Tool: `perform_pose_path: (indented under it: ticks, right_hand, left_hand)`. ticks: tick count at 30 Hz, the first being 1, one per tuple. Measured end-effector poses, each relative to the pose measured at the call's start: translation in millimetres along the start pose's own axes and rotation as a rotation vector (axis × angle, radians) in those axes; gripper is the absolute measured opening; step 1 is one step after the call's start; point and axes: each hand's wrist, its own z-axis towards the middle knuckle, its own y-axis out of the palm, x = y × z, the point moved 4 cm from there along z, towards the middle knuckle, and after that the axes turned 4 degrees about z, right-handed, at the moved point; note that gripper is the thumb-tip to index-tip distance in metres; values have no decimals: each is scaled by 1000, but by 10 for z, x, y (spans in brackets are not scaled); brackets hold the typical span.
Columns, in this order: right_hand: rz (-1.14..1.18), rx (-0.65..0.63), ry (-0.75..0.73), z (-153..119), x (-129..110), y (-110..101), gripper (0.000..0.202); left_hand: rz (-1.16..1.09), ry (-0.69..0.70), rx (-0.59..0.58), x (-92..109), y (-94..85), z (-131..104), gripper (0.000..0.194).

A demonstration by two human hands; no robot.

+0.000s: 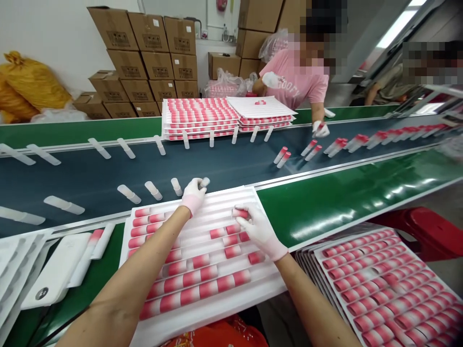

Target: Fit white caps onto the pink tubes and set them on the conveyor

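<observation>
My left hand [194, 195], in a white glove, is closed on a whitish tube [204, 182] at the near edge of the dark conveyor belt [231, 164]. My right hand [258, 229], also gloved, pinches a red-and-white tube [239, 212] over the right side of the white ridged tray [206, 214]. Rows of red-and-white tubes [195, 294] lie in the tray's grooves, mostly toward its left and near sides. Whitish tubes [154, 190] stand tilted in view on the belt left of my left hand.
Stacked filled trays [202, 115] sit across the belt. A person in pink [296, 79] has a gloved hand near red-topped tubes [336, 147]. More filled trays [390, 279] are at right, beside a red stool [423, 231]. A white device [58, 270] lies at left.
</observation>
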Motion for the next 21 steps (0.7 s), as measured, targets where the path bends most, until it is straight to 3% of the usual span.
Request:
perform_pose_path:
  ticks: [2, 8, 12, 14, 17, 21]
  right_hand:
    - [61, 84, 11, 128, -33, -54, 24]
    - [184, 232, 148, 541, -12, -180, 34]
    - [261, 290, 206, 628, 114, -193, 40]
    - [307, 301, 228, 657, 115, -184, 39]
    - [369, 256, 229, 714, -44, -134, 40]
    - [444, 100, 145, 735, -446, -15, 40]
  left_hand:
    - [44, 61, -64, 31, 76, 61, 29]
    - [158, 257, -296, 349, 279, 363, 31]
    - [138, 268, -327, 430, 189, 383, 30]
    - [80, 269, -304, 426, 18, 239, 30]
    - [-54, 308, -298, 415, -335, -181, 35]
    - [-329, 380, -437, 403, -759, -897, 40]
